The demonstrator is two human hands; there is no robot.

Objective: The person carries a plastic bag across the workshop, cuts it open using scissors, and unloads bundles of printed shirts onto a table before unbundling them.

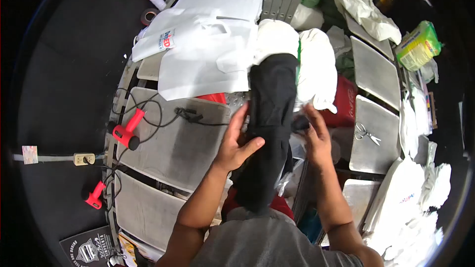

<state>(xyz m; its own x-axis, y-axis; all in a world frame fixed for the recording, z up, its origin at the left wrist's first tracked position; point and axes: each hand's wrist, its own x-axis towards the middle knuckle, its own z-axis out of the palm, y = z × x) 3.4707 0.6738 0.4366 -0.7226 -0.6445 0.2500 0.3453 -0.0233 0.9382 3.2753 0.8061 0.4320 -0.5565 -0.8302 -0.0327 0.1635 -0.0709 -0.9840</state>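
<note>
A long black cloth item (273, 94) lies lengthwise in front of me, its far end against white wrapped bundles (316, 69) and its near end at my lap. My left hand (238, 143) rests against its left edge, fingers apart and thumb over the cloth. To the right of the cloth, my right hand (316, 136) has its fingers curled around a small dark object (300, 124), which I cannot make out. White non-woven bags (203, 64) lie beyond my left hand.
Red hair dryers (127, 129) with black cords lie at the left. Scissors (367, 134) rest on a grey panel (374, 155) at the right. A red box (344, 104) stands beyond my right hand. White bags (401, 198) are piled at the lower right.
</note>
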